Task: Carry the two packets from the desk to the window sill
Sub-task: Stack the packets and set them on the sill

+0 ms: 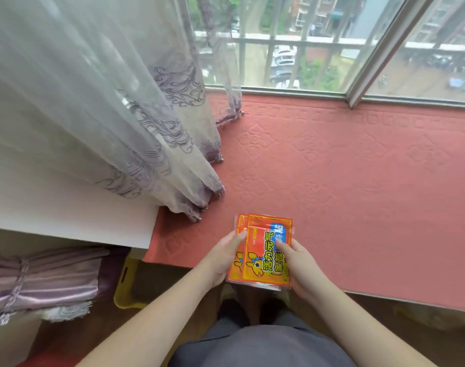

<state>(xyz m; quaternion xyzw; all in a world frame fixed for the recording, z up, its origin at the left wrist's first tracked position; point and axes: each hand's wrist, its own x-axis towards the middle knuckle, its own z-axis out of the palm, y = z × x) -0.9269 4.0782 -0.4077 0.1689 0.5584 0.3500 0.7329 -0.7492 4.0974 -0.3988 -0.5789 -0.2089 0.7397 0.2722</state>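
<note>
Two orange-red packets with yellow borders and a cartoon deer lie stacked, the top packet (pixel 266 250) almost covering the lower packet (pixel 239 234), which peeks out on the left. They are held over the near edge of the window sill (pixel 345 186), which has a pink embossed cover. My left hand (pixel 223 258) grips the stack's left side, thumb on the edge. My right hand (pixel 301 268) grips the right side, thumb on the top packet's face.
A sheer patterned curtain (pixel 136 123) hangs at the left, its hem resting on the sill. A white desk top (pixel 75 207) meets the sill's left end. A yellow bag (pixel 128 284) and folded purple fabric (pixel 43 279) sit below. The window frame (pixel 364 75) runs behind.
</note>
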